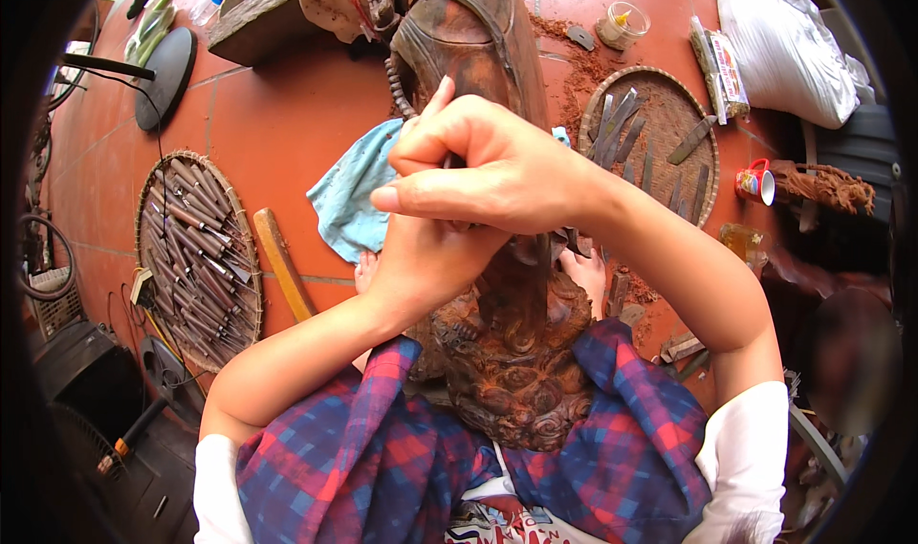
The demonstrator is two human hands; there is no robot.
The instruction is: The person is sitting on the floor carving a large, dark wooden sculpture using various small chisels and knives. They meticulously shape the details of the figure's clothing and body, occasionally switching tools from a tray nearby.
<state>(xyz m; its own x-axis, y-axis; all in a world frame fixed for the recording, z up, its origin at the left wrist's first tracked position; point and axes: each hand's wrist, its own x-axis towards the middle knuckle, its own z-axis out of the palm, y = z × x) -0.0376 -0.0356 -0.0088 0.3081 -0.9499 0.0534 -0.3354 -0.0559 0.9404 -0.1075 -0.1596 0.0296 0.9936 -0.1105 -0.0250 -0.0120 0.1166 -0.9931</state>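
Observation:
A long reddish-brown wood carving [516, 353] lies lengthwise between my knees, its knobbly carved end toward me and its smoother, draped part [469, 42] farther away. Over its middle, my right hand [497, 166] is closed with the thumb pointing left. A small dark end shows inside its curled fingers; the rest is hidden. My left hand [435, 257] sits just under and nearer than the right, bent in against the carving. Its fingers are covered by the right hand, so what they grip is out of sight. A light blue cloth [354, 190] lies left of my hands.
At left, a round woven basket [256, 286] holds many wooden-handled carving tools, with a wooden mallet-like stick [282, 262] beside it. Another woven tray [712, 176] at right carries metal blades. Wood shavings [598, 90], a plastic cup [622, 26], a red mug [755, 183] and a white sack [784, 47] are farther right.

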